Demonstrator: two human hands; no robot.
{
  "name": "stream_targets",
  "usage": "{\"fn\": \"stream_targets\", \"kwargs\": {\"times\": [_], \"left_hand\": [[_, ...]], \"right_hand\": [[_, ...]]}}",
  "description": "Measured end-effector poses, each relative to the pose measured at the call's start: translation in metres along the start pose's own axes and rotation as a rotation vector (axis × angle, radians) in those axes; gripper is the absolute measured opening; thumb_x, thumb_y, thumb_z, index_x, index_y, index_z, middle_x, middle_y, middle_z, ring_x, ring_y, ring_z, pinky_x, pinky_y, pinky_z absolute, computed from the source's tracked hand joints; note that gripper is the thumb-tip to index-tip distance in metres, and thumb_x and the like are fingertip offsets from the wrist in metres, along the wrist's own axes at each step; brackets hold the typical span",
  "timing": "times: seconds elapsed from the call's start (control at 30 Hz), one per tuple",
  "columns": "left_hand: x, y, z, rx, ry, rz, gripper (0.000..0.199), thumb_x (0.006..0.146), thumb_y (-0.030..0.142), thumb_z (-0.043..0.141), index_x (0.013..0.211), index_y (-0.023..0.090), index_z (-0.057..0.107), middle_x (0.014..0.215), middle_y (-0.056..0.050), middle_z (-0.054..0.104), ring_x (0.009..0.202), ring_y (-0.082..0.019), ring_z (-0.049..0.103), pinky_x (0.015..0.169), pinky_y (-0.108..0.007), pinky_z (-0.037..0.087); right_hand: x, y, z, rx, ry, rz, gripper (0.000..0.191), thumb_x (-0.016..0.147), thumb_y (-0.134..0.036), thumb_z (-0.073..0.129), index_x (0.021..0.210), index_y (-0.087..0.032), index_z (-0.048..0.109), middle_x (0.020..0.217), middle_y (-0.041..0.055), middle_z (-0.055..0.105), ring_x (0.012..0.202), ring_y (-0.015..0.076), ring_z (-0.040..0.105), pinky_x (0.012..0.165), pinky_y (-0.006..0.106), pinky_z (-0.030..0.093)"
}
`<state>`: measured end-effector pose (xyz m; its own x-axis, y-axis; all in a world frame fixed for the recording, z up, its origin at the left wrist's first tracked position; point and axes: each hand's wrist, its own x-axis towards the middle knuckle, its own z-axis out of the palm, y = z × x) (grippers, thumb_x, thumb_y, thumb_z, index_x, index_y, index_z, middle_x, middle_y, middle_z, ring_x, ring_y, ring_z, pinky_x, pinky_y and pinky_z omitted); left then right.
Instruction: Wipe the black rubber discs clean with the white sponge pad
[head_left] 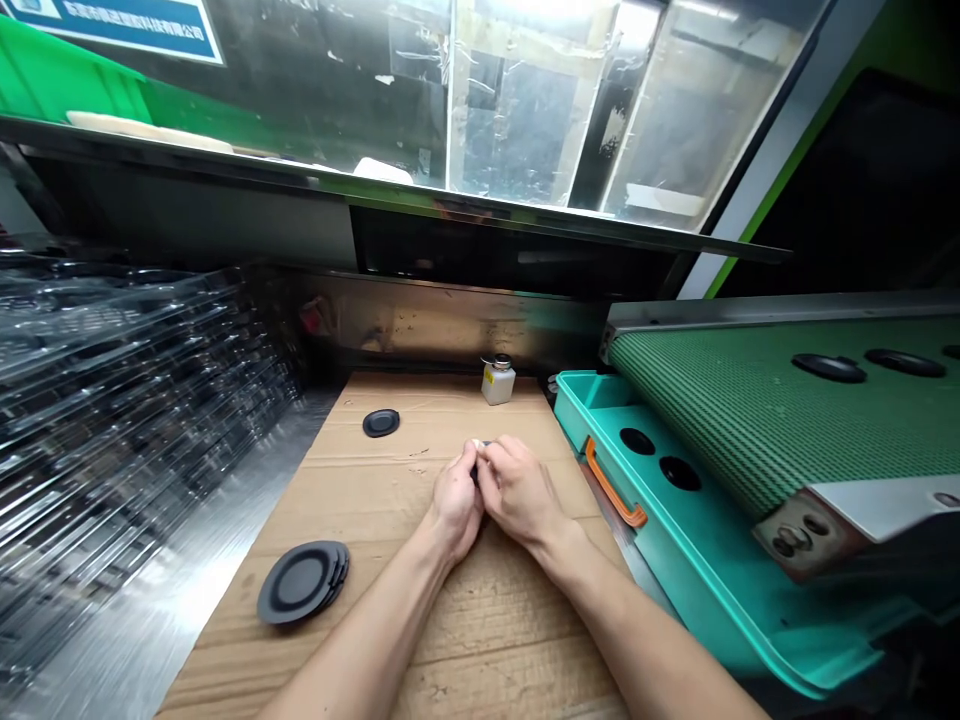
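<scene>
My left hand (456,500) and my right hand (521,492) meet above the cardboard, fingers closed around a small black part (474,473). Most of that part is hidden by the fingers, so its full shape does not show. A bit of white shows at my left fingertips; I cannot make out what it is. To the left on the cardboard lies a short stack of round black discs (298,582). Farther back is a single black disc (381,423). Beyond my hands stands a small white bottle (498,381) with a yellow label and metal top.
Cardboard (390,500) covers the work surface. Stacked clear plastic trays (135,400) crowd the left side. On the right, a teal bin (720,590) with an orange handle (611,487) holds black discs below a green conveyor belt (735,400) carrying more discs. A metal-framed window panel (420,190) overhangs the back.
</scene>
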<state>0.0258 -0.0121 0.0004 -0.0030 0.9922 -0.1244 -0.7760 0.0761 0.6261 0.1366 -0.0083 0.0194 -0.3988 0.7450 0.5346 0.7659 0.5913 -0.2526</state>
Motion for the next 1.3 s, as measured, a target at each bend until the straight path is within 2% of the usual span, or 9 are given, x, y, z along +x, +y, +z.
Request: {"fn": "stream_targets", "kwargs": {"times": [0.07,0.27,0.53,0.67,0.8,0.87,1.0,1.17,1.3], "left_hand": [[-0.001,-0.002,0.002,-0.005,-0.003,-0.018,0.018,0.089,0.025,0.054,0.081,0.012,0.063,0.086,-0.007,0.069,0.085,-0.017,0.066,0.082,-0.029,0.052],[-0.005,-0.003,0.006,0.049,-0.056,-0.009,0.018,0.085,0.028,0.062,0.092,0.012,0.067,0.087,-0.008,0.07,0.086,-0.019,0.066,0.082,-0.031,0.052],[0.002,-0.001,0.002,-0.004,0.067,0.07,0.018,0.088,0.025,0.055,0.081,0.011,0.066,0.083,-0.009,0.07,0.085,-0.019,0.066,0.084,-0.032,0.053],[0.001,0.001,0.004,-0.008,0.049,0.068,0.02,0.091,0.022,0.05,0.085,0.011,0.066,0.088,-0.01,0.07,0.088,-0.018,0.066,0.085,-0.031,0.052],[-0.001,0.001,0.004,0.033,0.025,0.07,0.018,0.089,0.025,0.055,0.087,0.011,0.067,0.09,-0.01,0.071,0.091,-0.02,0.066,0.086,-0.031,0.051],[-0.002,0.0,0.004,0.038,0.009,0.07,0.018,0.088,0.026,0.057,0.088,0.011,0.067,0.09,-0.01,0.071,0.094,-0.02,0.066,0.087,-0.03,0.051],[-0.004,-0.001,0.006,0.053,-0.007,0.079,0.018,0.087,0.027,0.058,0.092,0.012,0.067,0.094,-0.01,0.071,0.096,-0.021,0.065,0.087,-0.032,0.05],[-0.004,-0.002,0.006,0.058,0.008,0.085,0.023,0.082,0.03,0.065,0.093,0.01,0.067,0.094,-0.011,0.071,0.096,-0.023,0.065,0.088,-0.034,0.05],[-0.003,-0.004,0.006,0.04,-0.003,0.086,0.021,0.084,0.031,0.063,0.091,0.012,0.066,0.095,-0.01,0.071,0.097,-0.022,0.065,0.089,-0.034,0.049]], "right_hand": [[0.0,0.001,0.002,0.037,-0.003,-0.018,0.015,0.094,-0.023,0.044,0.086,-0.022,0.056,0.086,0.003,0.058,0.082,0.016,0.053,0.072,0.024,0.04],[0.003,0.005,0.007,-0.037,0.1,0.067,0.017,0.094,-0.023,0.041,0.084,-0.021,0.055,0.084,0.0044,0.058,0.081,0.0175,0.053,0.074,0.026,0.04],[-0.004,-0.004,0.02,-0.085,0.025,0.114,0.009,0.09,-0.021,0.045,0.089,-0.021,0.054,0.09,0.005,0.061,0.08,0.0178,0.057,0.067,0.026,0.04],[0.0,-0.005,0.017,-0.063,0.042,0.169,0.01,0.09,-0.022,0.044,0.087,-0.021,0.053,0.087,0.0045,0.06,0.078,0.0177,0.056,0.064,0.025,0.039],[0.002,-0.003,0.015,0.081,-0.01,0.048,0.008,0.09,-0.021,0.044,0.088,-0.022,0.052,0.088,0.0027,0.06,0.075,0.0151,0.056,0.065,0.023,0.04],[0.003,-0.002,0.015,0.081,0.011,0.018,0.01,0.091,-0.021,0.043,0.087,-0.022,0.052,0.088,0.0029,0.06,0.079,0.0155,0.056,0.068,0.024,0.04],[0.001,0.001,0.015,-0.057,0.05,0.153,0.01,0.09,-0.021,0.043,0.087,-0.021,0.052,0.086,0.005,0.06,0.08,0.0181,0.056,0.067,0.026,0.038],[-0.001,-0.001,0.014,0.106,-0.089,0.158,0.005,0.088,-0.022,0.046,0.085,-0.021,0.05,0.082,0.0015,0.061,0.07,0.0142,0.057,0.061,0.024,0.036],[0.003,0.001,0.012,0.077,-0.004,0.247,0.008,0.089,-0.024,0.044,0.086,-0.021,0.051,0.084,0.0026,0.062,0.073,0.0149,0.057,0.062,0.024,0.035]]}}
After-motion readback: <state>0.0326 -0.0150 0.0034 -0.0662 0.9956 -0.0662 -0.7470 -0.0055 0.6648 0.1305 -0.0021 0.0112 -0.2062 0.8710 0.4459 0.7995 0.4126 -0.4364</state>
